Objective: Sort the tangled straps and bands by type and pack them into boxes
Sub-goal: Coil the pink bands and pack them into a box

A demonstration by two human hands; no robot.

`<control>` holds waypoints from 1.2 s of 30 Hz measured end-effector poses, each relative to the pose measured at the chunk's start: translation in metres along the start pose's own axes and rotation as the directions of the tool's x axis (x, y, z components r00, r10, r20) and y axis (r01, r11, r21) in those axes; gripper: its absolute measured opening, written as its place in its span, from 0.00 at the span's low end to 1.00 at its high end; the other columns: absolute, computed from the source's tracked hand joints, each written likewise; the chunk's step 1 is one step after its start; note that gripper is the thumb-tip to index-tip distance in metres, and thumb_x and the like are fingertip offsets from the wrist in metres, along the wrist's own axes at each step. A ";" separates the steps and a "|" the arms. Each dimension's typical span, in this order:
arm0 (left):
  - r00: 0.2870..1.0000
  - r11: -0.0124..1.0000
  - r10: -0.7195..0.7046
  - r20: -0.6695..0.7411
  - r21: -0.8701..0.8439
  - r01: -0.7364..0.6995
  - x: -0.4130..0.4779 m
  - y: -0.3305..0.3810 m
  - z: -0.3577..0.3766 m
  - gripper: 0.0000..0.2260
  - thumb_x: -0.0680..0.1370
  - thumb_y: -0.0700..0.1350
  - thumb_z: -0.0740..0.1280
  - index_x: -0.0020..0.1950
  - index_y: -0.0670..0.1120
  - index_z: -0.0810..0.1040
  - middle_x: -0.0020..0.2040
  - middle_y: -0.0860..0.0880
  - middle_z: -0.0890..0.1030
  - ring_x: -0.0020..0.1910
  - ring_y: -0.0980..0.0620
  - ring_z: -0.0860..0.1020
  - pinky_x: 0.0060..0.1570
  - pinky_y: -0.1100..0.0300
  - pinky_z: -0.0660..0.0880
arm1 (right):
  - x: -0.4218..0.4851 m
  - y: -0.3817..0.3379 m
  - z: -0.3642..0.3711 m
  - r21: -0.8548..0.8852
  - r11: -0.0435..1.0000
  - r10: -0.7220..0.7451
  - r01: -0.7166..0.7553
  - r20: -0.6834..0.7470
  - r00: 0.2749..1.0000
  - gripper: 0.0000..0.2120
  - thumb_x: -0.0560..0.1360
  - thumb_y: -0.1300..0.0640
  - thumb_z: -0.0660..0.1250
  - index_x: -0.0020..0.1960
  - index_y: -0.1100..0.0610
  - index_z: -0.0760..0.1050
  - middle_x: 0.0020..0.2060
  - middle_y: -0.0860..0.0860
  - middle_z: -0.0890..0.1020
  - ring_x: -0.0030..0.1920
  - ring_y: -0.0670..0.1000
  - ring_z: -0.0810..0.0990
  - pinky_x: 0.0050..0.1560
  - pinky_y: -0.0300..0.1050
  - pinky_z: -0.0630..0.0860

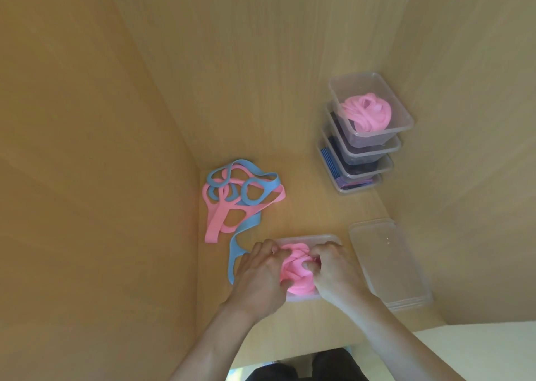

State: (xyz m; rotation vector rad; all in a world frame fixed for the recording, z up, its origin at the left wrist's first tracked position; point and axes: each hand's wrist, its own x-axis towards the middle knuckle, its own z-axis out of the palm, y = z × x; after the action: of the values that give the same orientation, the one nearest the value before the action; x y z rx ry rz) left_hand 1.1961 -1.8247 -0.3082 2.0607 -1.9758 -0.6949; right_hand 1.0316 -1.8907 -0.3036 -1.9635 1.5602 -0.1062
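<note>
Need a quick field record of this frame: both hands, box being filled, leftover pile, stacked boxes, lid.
left hand: grips pink bundle from its left
right hand: pinches same bundle from its right
near box: clear, open, holds the pink bundle
tangle: pink and blue bands mixed, behind and left of near box; one blue band trails toward left hand
stack: four clear boxes, rear right; top one open, with pink bands
lid: clear, flat, right of near box

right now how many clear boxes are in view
5: four in the stack at back right, one box under left hand and right hand, with pink bands; clear piece at right looks like lids.
</note>
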 end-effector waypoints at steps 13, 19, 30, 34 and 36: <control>0.993 0.995 0.098 -0.062 -0.031 -0.100 -0.008 -0.009 0.011 0.28 0.77 0.53 0.67 0.74 0.68 0.62 0.61 0.61 0.63 0.66 0.57 0.62 0.55 0.63 0.59 | -0.007 -0.002 0.004 0.082 0.997 -0.007 0.014 -0.085 0.996 0.06 0.77 0.58 0.69 0.52 0.58 0.75 0.47 0.55 0.81 0.48 0.56 0.81 0.46 0.49 0.75; 0.957 0.976 0.217 -0.194 0.033 -0.215 0.000 0.005 0.020 0.18 0.76 0.52 0.67 0.65 0.63 0.73 0.73 0.59 0.67 0.74 0.53 0.61 0.75 0.46 0.54 | -0.021 -0.003 -0.003 0.109 0.988 -0.095 0.108 -0.119 0.988 0.06 0.78 0.59 0.65 0.52 0.59 0.79 0.48 0.55 0.82 0.49 0.56 0.80 0.51 0.51 0.76; 0.960 0.969 0.245 -0.134 -0.004 -0.248 0.010 -0.003 0.024 0.20 0.77 0.45 0.70 0.68 0.57 0.76 0.78 0.62 0.57 0.79 0.53 0.55 0.77 0.58 0.42 | -0.039 0.093 -0.009 -0.126 0.916 0.334 -0.380 -0.284 0.899 0.19 0.73 0.40 0.72 0.54 0.52 0.74 0.56 0.50 0.68 0.61 0.54 0.70 0.64 0.49 0.66; 0.965 0.969 0.239 -0.105 -0.031 -0.244 0.011 -0.003 0.021 0.20 0.78 0.46 0.69 0.70 0.57 0.75 0.77 0.65 0.53 0.80 0.55 0.53 0.76 0.61 0.38 | -0.032 0.107 -0.007 0.070 0.911 0.409 -0.407 -0.292 0.864 0.23 0.67 0.36 0.76 0.49 0.50 0.72 0.53 0.48 0.66 0.62 0.55 0.69 0.66 0.52 0.67; 0.967 0.971 0.233 -0.098 -0.034 -0.238 0.011 -0.003 0.021 0.20 0.78 0.46 0.69 0.70 0.57 0.75 0.77 0.65 0.53 0.80 0.54 0.53 0.77 0.59 0.40 | -0.031 0.108 -0.009 0.157 0.901 0.434 -0.405 -0.286 0.854 0.23 0.65 0.37 0.77 0.46 0.49 0.70 0.51 0.47 0.64 0.60 0.55 0.70 0.64 0.51 0.69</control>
State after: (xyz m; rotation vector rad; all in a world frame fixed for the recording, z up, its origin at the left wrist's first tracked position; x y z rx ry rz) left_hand 1.1888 -1.8312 -0.3293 1.7592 -2.0850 -0.5777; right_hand 0.9258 -1.8780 -0.3419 -1.5424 2.1210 -0.3169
